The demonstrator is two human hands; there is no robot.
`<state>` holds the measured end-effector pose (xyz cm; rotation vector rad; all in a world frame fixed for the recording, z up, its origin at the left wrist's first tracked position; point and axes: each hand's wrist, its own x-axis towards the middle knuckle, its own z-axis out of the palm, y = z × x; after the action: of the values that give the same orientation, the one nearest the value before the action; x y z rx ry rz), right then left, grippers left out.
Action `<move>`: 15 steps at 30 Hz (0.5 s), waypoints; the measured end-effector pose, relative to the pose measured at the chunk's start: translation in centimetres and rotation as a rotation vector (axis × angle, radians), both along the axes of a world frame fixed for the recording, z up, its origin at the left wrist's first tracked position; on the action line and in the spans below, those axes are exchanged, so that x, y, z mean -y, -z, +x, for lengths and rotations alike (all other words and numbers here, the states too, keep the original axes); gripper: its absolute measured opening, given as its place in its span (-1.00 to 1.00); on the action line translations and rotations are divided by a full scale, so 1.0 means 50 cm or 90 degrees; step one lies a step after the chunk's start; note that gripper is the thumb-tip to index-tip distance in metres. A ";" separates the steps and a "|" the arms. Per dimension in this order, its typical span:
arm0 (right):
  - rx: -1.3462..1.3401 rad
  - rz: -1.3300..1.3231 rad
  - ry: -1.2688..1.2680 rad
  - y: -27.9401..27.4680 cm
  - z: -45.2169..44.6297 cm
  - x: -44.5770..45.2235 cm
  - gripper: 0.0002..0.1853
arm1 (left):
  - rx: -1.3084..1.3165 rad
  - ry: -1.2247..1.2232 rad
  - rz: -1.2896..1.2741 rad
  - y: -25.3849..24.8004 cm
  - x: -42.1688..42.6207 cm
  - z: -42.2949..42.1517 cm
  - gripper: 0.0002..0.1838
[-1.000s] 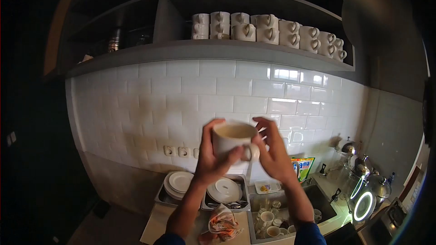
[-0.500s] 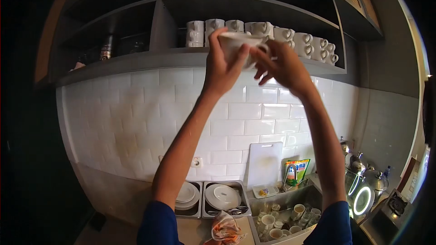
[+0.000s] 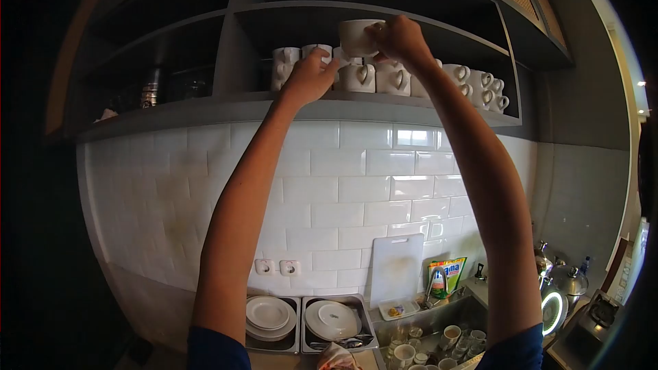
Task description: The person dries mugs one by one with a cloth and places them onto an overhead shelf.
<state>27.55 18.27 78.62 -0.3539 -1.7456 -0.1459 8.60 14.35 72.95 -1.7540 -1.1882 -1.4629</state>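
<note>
My right hand (image 3: 403,42) is closed on a white cup (image 3: 355,38), raised upright just above the front row of mugs on the shelf. Its fingers are at the cup's right side, partly hiding it. Further left, my left hand (image 3: 312,77) reaches to the stacked white mugs (image 3: 317,49), fingers apart and close against them. Whether it touches a mug cannot be made out. Below the raised cup, a white mug (image 3: 358,79) stands on the shelf with its handle outward.
More stacked mugs (image 3: 480,88) line the grey shelf (image 3: 274,111) to the right. Below are two metal trays with plates (image 3: 267,313), a sink (image 3: 384,334) holding cups and glasses, a white cutting board (image 3: 397,267) and a cloth (image 3: 337,358). Kettles (image 3: 569,279) stand at right.
My left hand has let go of the cup and moved left to the mugs. My right hand now holds the cup alone, higher and over the shelf. The view has tilted up.
</note>
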 end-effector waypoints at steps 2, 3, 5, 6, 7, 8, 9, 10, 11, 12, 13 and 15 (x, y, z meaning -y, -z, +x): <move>-0.024 -0.015 -0.022 -0.005 -0.015 -0.022 -0.61 | -0.031 -0.057 0.012 0.008 -0.003 0.013 -0.49; -0.035 -0.023 -0.034 -0.005 -0.024 -0.028 -0.62 | -0.035 -0.057 -0.024 0.008 -0.007 0.016 -0.50; -0.053 -0.037 -0.028 -0.010 -0.038 -0.042 -0.66 | -0.040 -0.059 -0.093 0.005 -0.011 0.018 -0.54; -0.056 -0.036 -0.024 -0.012 -0.044 -0.050 -0.66 | -0.063 -0.058 -0.077 0.004 -0.024 0.012 -0.55; -0.059 -0.034 -0.019 -0.015 -0.050 -0.058 -0.67 | -0.085 -0.058 -0.061 0.004 -0.043 0.002 -0.56; -0.063 -0.037 -0.020 -0.018 -0.054 -0.066 -0.67 | -0.107 -0.056 -0.045 0.006 -0.046 0.003 -0.56; -0.067 -0.040 -0.021 -0.021 -0.058 -0.074 -0.67 | -0.116 -0.092 -0.084 0.005 -0.050 0.003 -0.56; -0.071 -0.044 -0.021 -0.023 -0.062 -0.082 -0.67 | -0.124 -0.128 -0.124 0.004 -0.053 0.003 -0.56; -0.073 -0.041 -0.001 -0.028 -0.067 -0.092 -0.66 | -0.132 -0.163 -0.163 0.004 -0.048 0.009 -0.55; -0.074 -0.039 0.018 -0.033 -0.072 -0.102 -0.66 | -0.139 -0.182 -0.170 0.005 -0.044 0.015 -0.55; -0.076 -0.038 0.038 -0.038 -0.076 -0.112 -0.66 | -0.145 -0.201 -0.177 0.008 -0.040 0.020 -0.54; -0.086 -0.014 0.050 -0.044 -0.085 -0.135 -0.66 | -0.156 -0.231 -0.172 0.018 -0.036 0.027 -0.52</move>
<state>23.31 25.04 80.84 -0.4386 -1.6009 -0.1562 9.97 16.13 72.03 -1.7137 -1.5250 -0.8845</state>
